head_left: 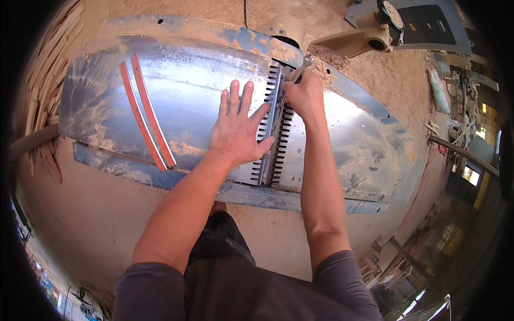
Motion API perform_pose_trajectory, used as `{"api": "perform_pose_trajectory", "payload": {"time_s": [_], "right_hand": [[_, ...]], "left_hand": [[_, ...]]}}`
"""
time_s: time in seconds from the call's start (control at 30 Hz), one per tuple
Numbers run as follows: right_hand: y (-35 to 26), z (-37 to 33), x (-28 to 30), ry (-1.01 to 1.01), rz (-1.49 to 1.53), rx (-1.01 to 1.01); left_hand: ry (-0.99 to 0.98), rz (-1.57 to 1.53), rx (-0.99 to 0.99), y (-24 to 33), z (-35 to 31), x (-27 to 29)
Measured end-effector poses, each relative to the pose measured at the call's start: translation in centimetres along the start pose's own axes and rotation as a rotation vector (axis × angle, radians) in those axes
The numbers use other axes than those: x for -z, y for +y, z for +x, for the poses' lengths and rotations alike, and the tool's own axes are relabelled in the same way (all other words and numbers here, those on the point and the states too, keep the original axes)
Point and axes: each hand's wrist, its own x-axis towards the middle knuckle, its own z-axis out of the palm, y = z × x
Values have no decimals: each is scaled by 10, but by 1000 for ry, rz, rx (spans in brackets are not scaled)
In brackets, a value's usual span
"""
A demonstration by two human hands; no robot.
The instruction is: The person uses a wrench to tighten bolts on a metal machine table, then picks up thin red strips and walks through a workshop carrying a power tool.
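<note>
My left hand (238, 125) lies flat with fingers spread on the metal table of a jointer (187, 69). Its thumb and index finger reach to the toothed slot edge by the cutterhead (266, 166). At the far end of that slot, my right hand (306, 96) is closed round a metal wrench (307, 61); the wrench's upper end sticks out past my fingers, and its lower part is mostly hidden. Two long planer blades, red with bright edges, rest side by side left of my left hand: the left blade (138, 112) and the right blade (152, 115).
Sawdust (332, 16) covers the floor beyond the machine. A tan motor-like housing (350, 45) and a dark grey panel (428, 27) lie at the far right. Long wood strips (48, 69) are piled along the left. A dark bar (35, 140) meets the table's left end.
</note>
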Motion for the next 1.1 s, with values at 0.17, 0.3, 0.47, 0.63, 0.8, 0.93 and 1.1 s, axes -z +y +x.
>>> {"api": "perform_pose_trajectory", "payload": {"time_s": [0.17,0.3,0.47,0.63,0.8,0.93,1.1], "right_hand": [[-4,-59,-14,379,129,104],[10,-89,-32,439,334,179],[34,-102,-48,515,359,389],[32,-90,-48,514,126,467],[-12,-34,-6,159,8,17],[-17,-35,7,216,126,18],[8,-104,-13,272,231,33]], "left_hand": [[31,-51,-4,-4,-5,-2],[69,-68,-11,-4,-4,-4],[79,-61,-22,-4,-5,-5],[59,-38,-27,-2,-4,-4],[81,-29,-17,-2,-6,-7],[71,-25,-20,-3,-2,-6],[102,-38,-13,-5,-7,-7]]}}
